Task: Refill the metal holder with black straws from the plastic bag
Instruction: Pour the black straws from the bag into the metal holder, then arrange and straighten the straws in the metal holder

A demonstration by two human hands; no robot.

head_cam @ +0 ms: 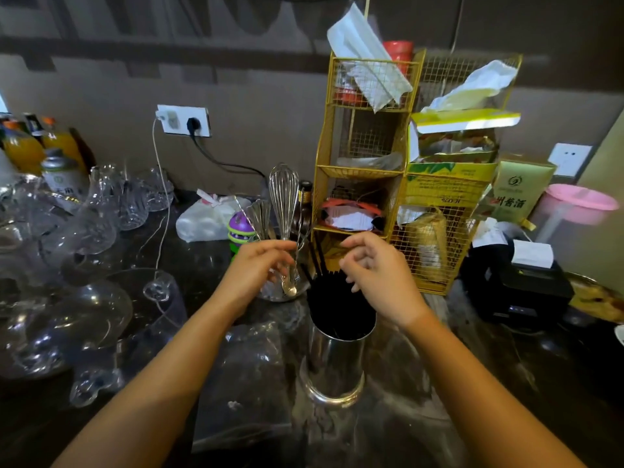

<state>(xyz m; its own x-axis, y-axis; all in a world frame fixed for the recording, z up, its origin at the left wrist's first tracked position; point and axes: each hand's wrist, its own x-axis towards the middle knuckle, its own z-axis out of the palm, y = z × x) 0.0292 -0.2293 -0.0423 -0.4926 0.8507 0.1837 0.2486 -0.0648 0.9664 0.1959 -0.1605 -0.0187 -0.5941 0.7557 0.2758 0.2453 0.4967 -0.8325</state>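
Observation:
A shiny metal holder (pixel 334 363) stands on the dark counter in the middle, packed with black straws (pixel 332 298) that lean toward the back. My right hand (pixel 378 275) hovers just over the straw tops with its fingers loosely curled and apart, and nothing shows in it. My left hand (pixel 256 268) is to the left of the straws, fingers curved and apart, its tips close to the utensil handles behind. A clear plastic bag (pixel 243 383) lies flat and crumpled on the counter left of the holder.
A glass cup of spoons and a whisk (pixel 284 204) stands right behind my left hand. A yellow wire rack (pixel 364 163) rises behind the straws. Glassware (pixel 84 265) crowds the left, and a black receipt printer (pixel 520 282) sits on the right.

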